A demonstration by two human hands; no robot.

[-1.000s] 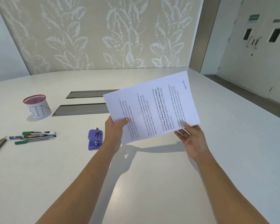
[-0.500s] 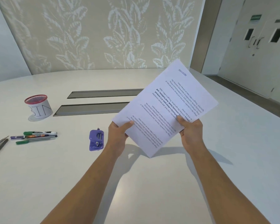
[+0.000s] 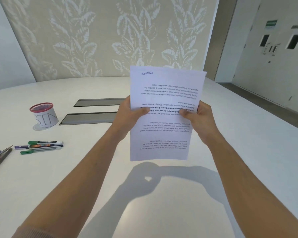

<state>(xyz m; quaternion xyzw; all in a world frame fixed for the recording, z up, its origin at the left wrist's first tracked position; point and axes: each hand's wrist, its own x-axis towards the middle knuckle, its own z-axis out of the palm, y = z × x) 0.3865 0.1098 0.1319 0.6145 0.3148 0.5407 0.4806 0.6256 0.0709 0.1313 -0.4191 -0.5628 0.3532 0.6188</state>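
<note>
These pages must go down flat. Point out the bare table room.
Bare: the white tabletop right of the right hand; the shadowed stretch between the forearms, below the white printed sheets; the near left, in front of the green and black markers. Crowded: far left, around markers, dark pencils and the red-rimmed mesh cup.

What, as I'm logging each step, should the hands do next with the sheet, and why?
Probably turn the sheet half round: its print and RECEIVED stamp read upside down. The left hand and right hand pinch its side edges, above the table, so it can turn freely.
</note>
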